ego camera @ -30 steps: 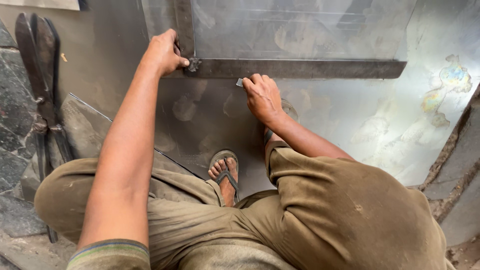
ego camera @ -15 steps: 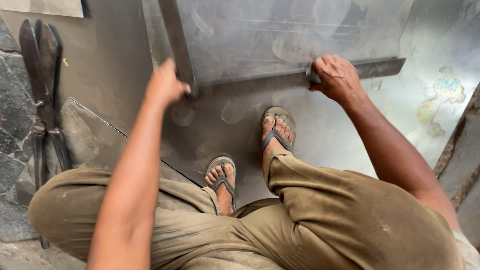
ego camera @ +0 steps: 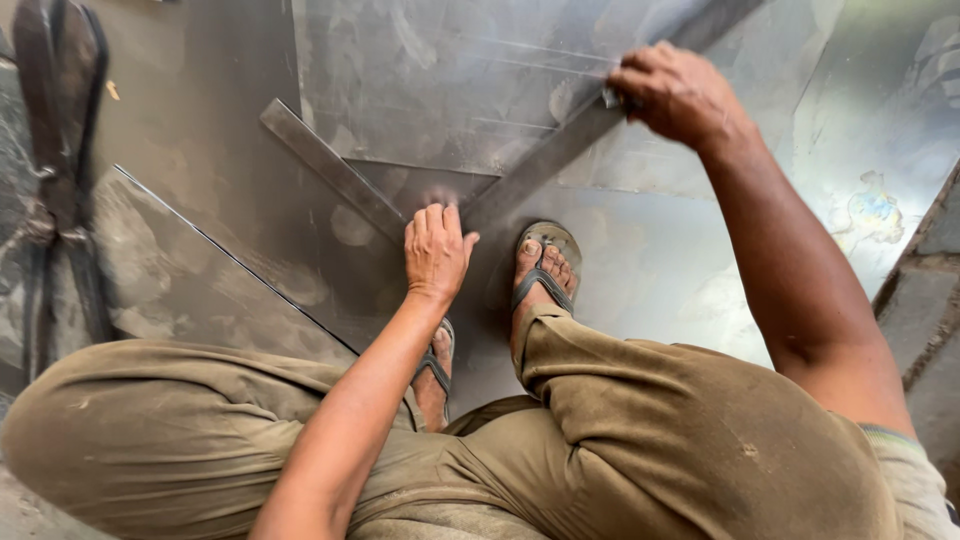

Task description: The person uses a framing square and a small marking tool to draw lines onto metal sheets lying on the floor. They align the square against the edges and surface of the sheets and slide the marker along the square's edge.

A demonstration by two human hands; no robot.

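Left hand (ego camera: 435, 252) presses flat, fingers together, on the steel square's (ego camera: 340, 175) corner; right hand (ego camera: 675, 92), arm stretched forward, pinches a small scriber (ego camera: 609, 97) against its dull grey blade.

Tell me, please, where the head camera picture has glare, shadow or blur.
Head view: soft glare on the grey sheet metal, brightest at upper right; the left hand and right hand are fairly sharp; the dark long-handled metal shears at the left edge sit in shadow; the edges look stretched.
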